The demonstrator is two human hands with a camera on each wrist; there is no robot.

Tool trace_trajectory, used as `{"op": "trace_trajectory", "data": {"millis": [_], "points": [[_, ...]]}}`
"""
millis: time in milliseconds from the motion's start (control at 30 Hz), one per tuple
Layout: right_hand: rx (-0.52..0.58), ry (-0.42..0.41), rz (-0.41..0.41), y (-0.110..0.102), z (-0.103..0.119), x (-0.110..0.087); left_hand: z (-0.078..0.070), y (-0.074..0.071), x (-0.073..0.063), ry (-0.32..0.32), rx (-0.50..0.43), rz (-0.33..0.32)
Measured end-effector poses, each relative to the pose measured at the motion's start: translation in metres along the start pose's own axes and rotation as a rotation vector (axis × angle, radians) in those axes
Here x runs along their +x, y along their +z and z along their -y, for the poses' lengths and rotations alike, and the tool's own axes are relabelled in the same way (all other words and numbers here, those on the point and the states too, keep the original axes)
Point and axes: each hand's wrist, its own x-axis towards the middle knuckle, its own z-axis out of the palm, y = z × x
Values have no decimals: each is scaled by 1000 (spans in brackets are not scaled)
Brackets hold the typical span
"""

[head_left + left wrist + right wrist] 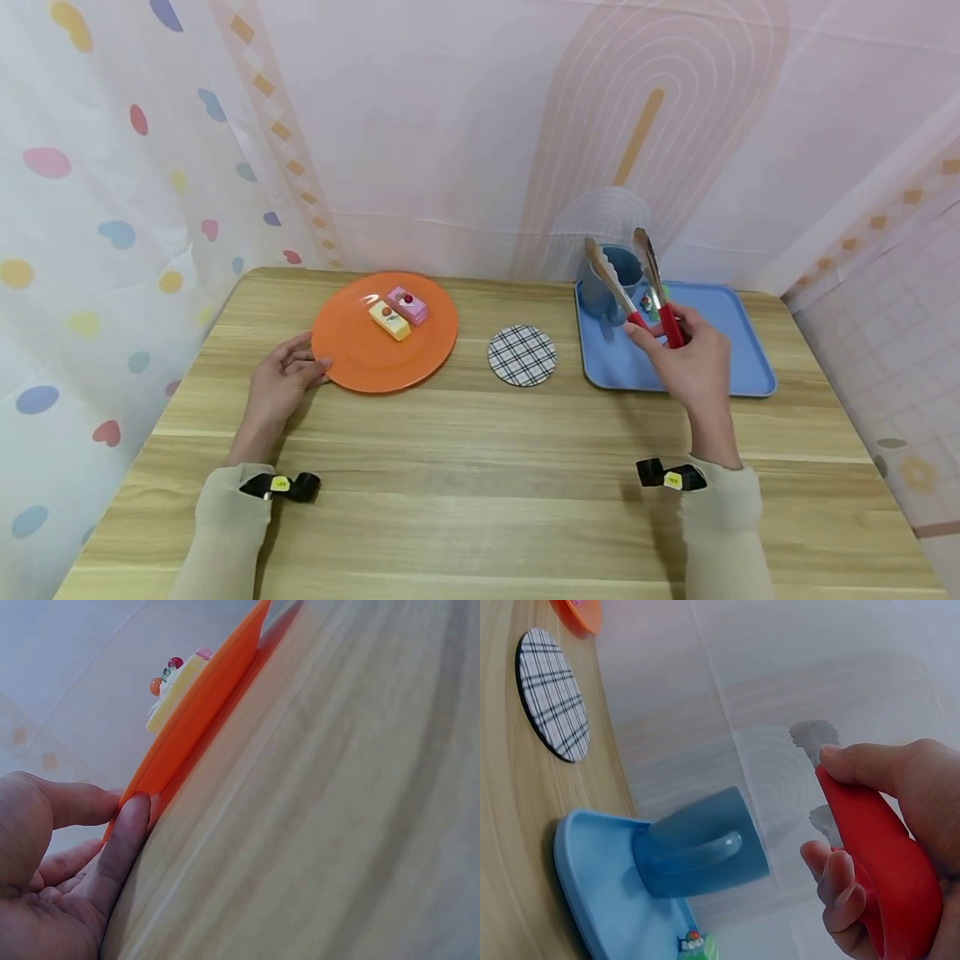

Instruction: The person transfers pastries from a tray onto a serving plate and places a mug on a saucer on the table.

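My left hand (279, 385) pinches the left rim of an orange plate (352, 358), thumb and fingers on either side of its edge. Two small toy cakes lie on the plate, a yellow one (390, 321) and a pink one (408, 306). My right hand (693, 354) grips red-handled metal tongs (670, 325) above a blue tray (720, 333). The tongs' arms stand apart with nothing between their tips. On the tray are a blue mug (597, 296) and a green toy cake (697, 948), which the tongs partly hide in the head view.
A round checked coaster (522, 356) lies on the wooden table (465, 483) between plate and tray. Behind the table hangs a patterned cloth (420, 125), with more cloth along both sides.
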Motion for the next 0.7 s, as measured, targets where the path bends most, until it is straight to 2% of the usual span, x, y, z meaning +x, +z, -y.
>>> {"op": "trace_trajectory", "data": {"millis": [333, 700], "points": [[-4, 116, -12, -10, -12, 4, 1, -1, 1, 4, 24, 5], [-44, 170, -36, -18, -27, 8, 3, -2, 3, -9, 0, 6]]}}
